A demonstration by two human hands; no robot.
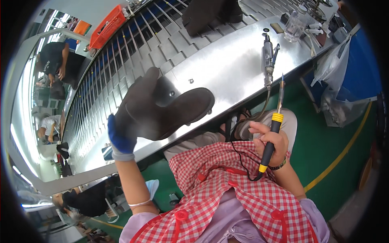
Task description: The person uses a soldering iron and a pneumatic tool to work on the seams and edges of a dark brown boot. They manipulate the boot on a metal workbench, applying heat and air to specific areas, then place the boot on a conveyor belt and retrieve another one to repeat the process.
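Note:
A dark brown boot (142, 109) is held tilted above the near edge of the metal table by my left hand (121, 139), which wears a blue and grey glove. The boot hides the fingers of that hand. Over my lap, my right hand (277, 141) is closed around the black and yellow handle of a soldering iron (276, 117). Its thin metal tip points up and away from me, and a black cord runs from the handle's lower end across my checked apron. The tip is apart from the boot.
An air grinder (268, 58) with a hose lies on the metal table (235, 73). A slatted conveyor (162, 52) runs behind it, carrying dark boots (210, 16). At the right stand a clear bottle (295, 26) and plastic bags (334, 65). An orange basket (107, 28) and co-workers (52, 60) are at left.

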